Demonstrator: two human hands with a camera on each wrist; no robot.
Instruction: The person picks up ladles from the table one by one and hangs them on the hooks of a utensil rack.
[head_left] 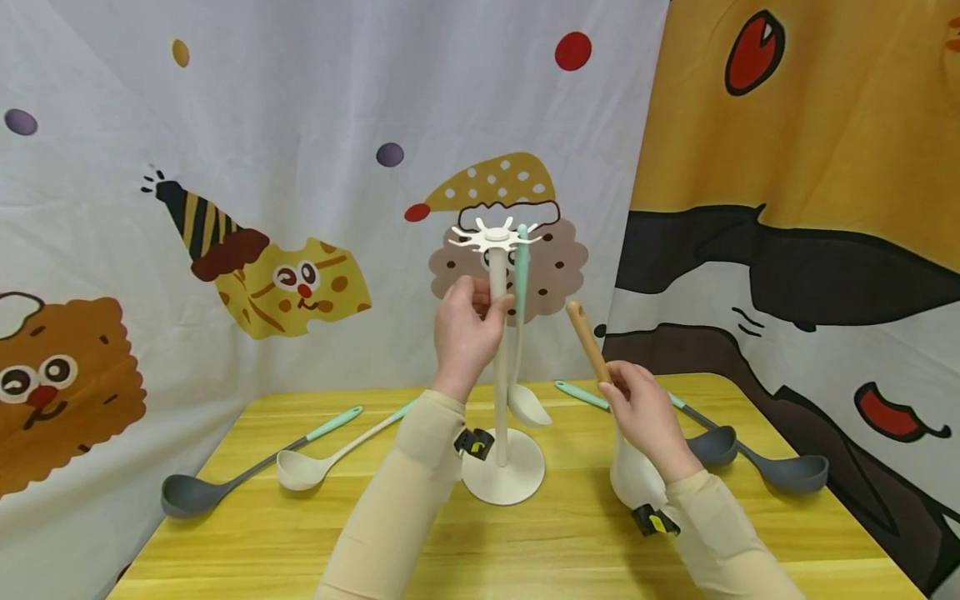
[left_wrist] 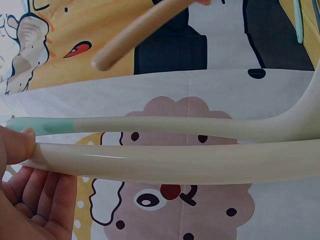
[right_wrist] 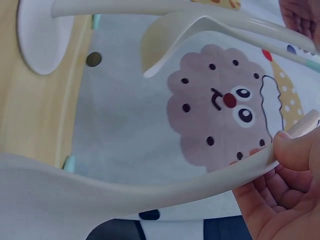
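My left hand pinches the upper pole of a white utensil stand, below its ring of hooks. On the ring's right side hangs a white ladle with a mint handle, its bowl low beside the pole. To the right of the stand, my right hand grips a white kitchen utensil where its white neck meets the wooden handle. The handle tilts up and left, and the broad white head points down. Part of that head is hidden behind the hand and wrist.
A grey ladle and a white ladle, both mint-handled, lie on the left of the wooden table. Two grey ladles lie at the right, one near ladle and one partly hidden ladle. A printed curtain hangs behind.
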